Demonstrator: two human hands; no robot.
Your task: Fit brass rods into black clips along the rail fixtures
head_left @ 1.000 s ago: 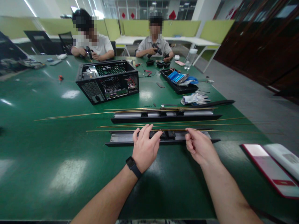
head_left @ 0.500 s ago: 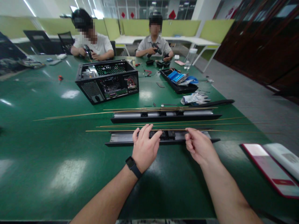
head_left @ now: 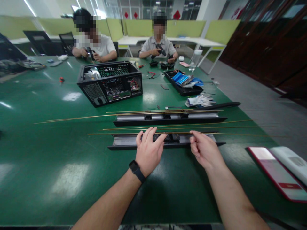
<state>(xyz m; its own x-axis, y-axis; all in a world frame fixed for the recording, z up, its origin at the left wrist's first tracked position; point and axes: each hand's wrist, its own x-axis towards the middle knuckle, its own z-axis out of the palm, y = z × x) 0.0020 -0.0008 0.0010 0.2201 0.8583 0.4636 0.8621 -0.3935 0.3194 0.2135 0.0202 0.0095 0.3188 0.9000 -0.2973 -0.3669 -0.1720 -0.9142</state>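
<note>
Left hand [head_left: 150,148] and right hand [head_left: 203,147]: barely a flicker since 0.5 s ago, 2 hands holding station, well apart!
Right fingers [head_left: 196,135]: pinched on 1 thin rod [head_left: 120,134].
Left fingers [head_left: 150,134]: spread at that same rod; whether they grip it, can't tell from here.
Thin rod: running lengthwise along the near rail [head_left: 124,141], poking out past both ends; resting or just above, can't tell.
Black blocks [head_left: 176,137]: sitting in that rail, partly hidden by the left hand.
Loose rods [head_left: 124,129]: stretched between near rail and far rail [head_left: 134,118], both rails on the green tabletop [head_left: 35,166].
Rod work: looks like the steadying stage.
Next rod move: calls for a light pinch and level fingers, since something this thin could well bend.
</note>
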